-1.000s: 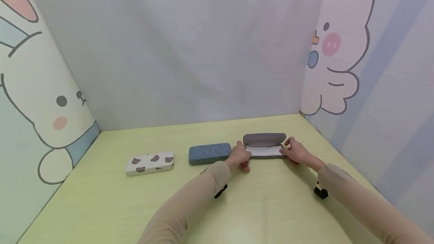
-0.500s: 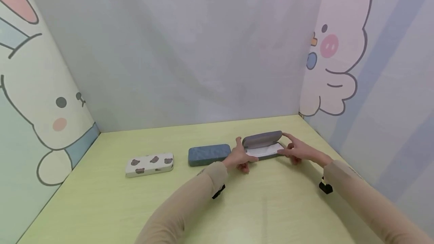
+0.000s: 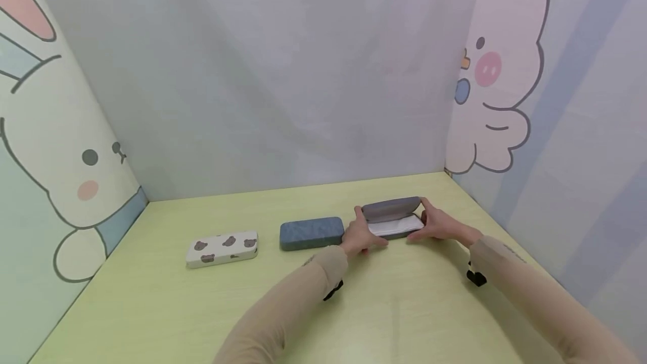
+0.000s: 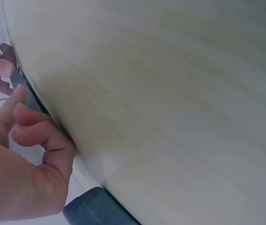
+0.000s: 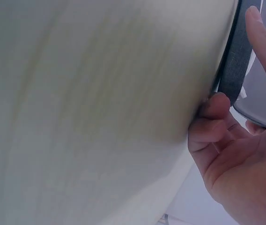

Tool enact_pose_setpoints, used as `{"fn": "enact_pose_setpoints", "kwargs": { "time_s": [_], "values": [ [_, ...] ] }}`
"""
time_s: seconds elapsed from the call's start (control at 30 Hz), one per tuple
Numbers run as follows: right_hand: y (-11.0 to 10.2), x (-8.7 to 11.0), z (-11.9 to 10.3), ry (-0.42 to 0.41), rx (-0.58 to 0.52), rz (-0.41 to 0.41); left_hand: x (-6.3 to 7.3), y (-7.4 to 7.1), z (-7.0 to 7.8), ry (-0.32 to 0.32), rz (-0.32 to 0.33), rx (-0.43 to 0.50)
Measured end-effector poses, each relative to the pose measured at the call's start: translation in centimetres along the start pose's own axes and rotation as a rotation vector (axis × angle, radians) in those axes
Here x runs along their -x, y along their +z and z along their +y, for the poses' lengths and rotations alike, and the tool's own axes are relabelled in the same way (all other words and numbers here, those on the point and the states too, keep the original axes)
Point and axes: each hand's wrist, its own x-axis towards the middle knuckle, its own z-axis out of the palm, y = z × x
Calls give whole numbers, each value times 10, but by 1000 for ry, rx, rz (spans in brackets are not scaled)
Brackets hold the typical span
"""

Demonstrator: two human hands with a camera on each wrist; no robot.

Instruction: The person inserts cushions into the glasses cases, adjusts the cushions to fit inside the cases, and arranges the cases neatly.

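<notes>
A grey glasses case (image 3: 389,210) lies with its lid raised at the right of the table. Inside it is a folded white cloth (image 3: 396,226). My left hand (image 3: 358,237) grips the case's left end, index finger up by the lid and thumb along the front edge. At the opposite end my right hand (image 3: 441,224) has a finger at the lid's upper corner and its thumb low at the front. The right wrist view shows this hand's other fingers (image 5: 212,131) curled beside the dark case wall (image 5: 238,61).
A blue glasses case (image 3: 311,233), closed, sits just left of my left hand. Farther left lies a white case with brown bears (image 3: 222,249). Both rest on the pale yellow-green table (image 3: 167,308), which has a grey cloth wall (image 3: 283,100) behind it.
My right hand has shifted from the white cloth and the case's front corner to around its right end, a finger up at the lid. My left index finger has risen beside the lid.
</notes>
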Motion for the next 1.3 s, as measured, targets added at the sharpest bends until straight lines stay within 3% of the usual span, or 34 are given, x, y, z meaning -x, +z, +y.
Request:
{"fn": "enact_pose_setpoints", "kwargs": {
  "time_s": [0.27,0.9,1.07,1.3],
  "values": [
    [3,0,0,3,63,30,3,3,5,-47,33,-25],
    [9,-4,-5,67,142,85,3,7,8,-29,99,-125],
    [10,-4,-6,64,145,95,-1,7,5,-24,99,-121],
    [10,-2,-4,40,121,105,-2,7,3,-4,78,-41]
  ]
}}
